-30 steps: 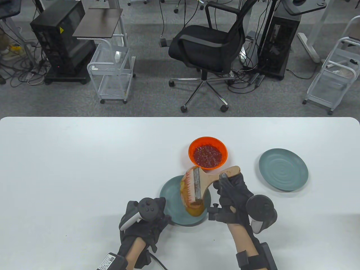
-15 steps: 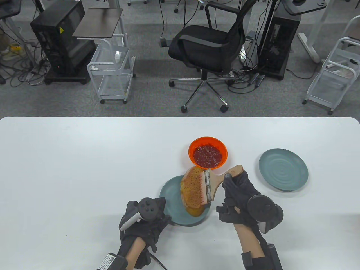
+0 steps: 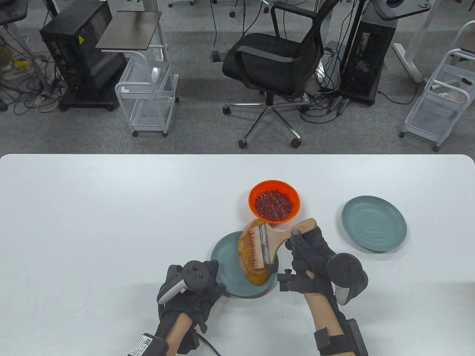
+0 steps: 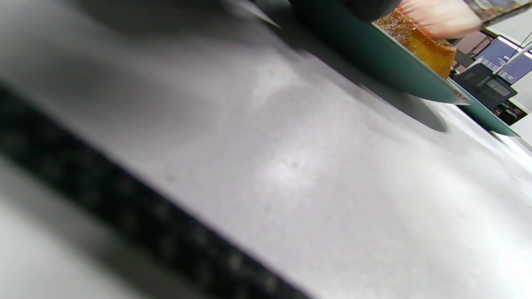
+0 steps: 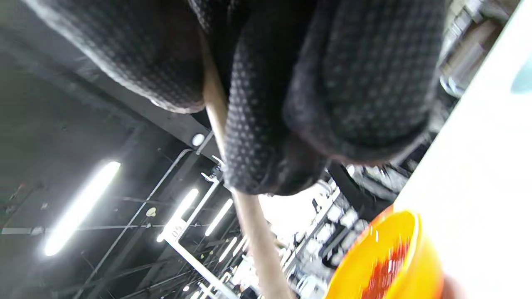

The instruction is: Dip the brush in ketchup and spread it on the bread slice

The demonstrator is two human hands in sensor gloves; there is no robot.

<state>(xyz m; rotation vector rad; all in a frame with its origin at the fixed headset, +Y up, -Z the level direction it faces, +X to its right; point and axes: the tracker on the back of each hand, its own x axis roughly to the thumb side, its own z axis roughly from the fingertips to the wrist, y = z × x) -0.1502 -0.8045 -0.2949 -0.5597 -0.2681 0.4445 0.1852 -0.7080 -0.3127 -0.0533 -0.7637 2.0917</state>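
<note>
Wooden brush: a flat, wide paintbrush with a pale wooden handle and metal ferrule [image 3: 272, 237] lies across the bread, bristles reddened and pointing toward 9 o'clock, handle rising toward 2 o'clock.
Right hand: the black-gloved right hand [image 3: 308, 256] has its grip wrapped around the brush handle; in the right wrist view the gloved fingers [image 5: 266, 104] close over the pale wooden shaft [image 5: 253, 220].
Bread slice: a toasted, golden-brown slice of bread [image 3: 252, 256] rests on the near plate, overhanging its rim toward 1 o'clock; the bristles touch its upper face. In the left wrist view its amber crust [image 4: 428, 50] shows above the plate edge.
Near plate: a round teal-grey plate [image 3: 226, 267] sits at the counter's 6 o'clock side, between the two hands.
Left hand: the black-gloved left hand [image 3: 193, 293] lies at 7 o'clock of the near plate, touching its rim; whether its grip clasps the rim or only rests there cannot be told, and the left wrist view is too blurred to help.
Ketchup bowl: a round orange plastic bowl of lumpy red ketchup [image 3: 274, 202] stands just beyond the bread at 12 o'clock; the right wrist view shows its orange wall [image 5: 395, 265].
Far plate: a second round teal-grey plate [image 3: 373, 224] lies at 3 o'clock of the bowl, well apart from the hands.
Counter: a white counter [image 3: 92, 222] carries everything.
</note>
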